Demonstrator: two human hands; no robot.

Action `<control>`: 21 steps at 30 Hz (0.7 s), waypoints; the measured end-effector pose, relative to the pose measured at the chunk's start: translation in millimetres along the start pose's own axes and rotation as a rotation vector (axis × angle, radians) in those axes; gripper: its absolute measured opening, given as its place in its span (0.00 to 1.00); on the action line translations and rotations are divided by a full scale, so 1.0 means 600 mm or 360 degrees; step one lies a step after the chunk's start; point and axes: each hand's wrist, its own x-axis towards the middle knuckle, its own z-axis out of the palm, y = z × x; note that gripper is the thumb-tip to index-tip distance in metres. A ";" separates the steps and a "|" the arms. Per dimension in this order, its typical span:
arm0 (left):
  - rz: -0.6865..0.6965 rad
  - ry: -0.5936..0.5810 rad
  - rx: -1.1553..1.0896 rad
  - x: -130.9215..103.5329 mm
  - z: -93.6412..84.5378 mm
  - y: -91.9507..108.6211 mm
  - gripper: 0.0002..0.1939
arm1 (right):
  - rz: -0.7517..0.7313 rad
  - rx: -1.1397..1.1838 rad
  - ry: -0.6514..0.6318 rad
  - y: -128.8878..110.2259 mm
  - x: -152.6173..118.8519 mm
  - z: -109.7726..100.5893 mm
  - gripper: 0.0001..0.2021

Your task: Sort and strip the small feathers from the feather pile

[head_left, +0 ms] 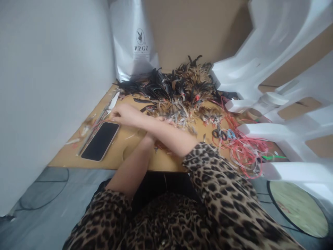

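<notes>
My right hand [121, 114] reaches across to the left, its forearm crossing over my left one. Its fingers are closed in a pinch at a thin reddish string [100, 122], beside a dark-screened phone [101, 140]. A white, feather-like piece [113, 101] lies just beyond those fingers. Mostly covered by the right forearm, my left hand [168, 119] is by a bunch of brown and grey feathers [182, 113]; whether it grips them is hidden. Behind it rises a big heap of black and brown feathers [179, 83].
Black-handled scissors [220, 134] lie on the table [135, 158] beside tangled red and pink string [247, 149]. White foam pieces [283, 172] line the right side. A silver bag [134, 52] stands at the back, and a white wall [57, 69] bounds the left. Below right is a round stool [298, 208].
</notes>
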 end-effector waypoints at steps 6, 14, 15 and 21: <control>0.0059 -0.0011 -0.0158 0.016 0.002 -0.018 0.11 | 0.0131 -0.0175 -0.0283 -0.005 0.114 0.093 0.09; 0.0039 -0.0055 -0.0272 0.021 0.008 -0.014 0.10 | 0.0153 -0.0302 -0.0383 0.003 0.170 0.169 0.10; 0.0052 -0.0058 -0.0293 0.021 0.008 -0.015 0.10 | 0.0167 -0.0296 -0.0369 0.003 0.171 0.169 0.11; 0.0053 -0.0086 -0.0288 0.017 0.001 -0.022 0.12 | 0.0260 0.0153 -0.0042 0.011 0.152 0.098 0.10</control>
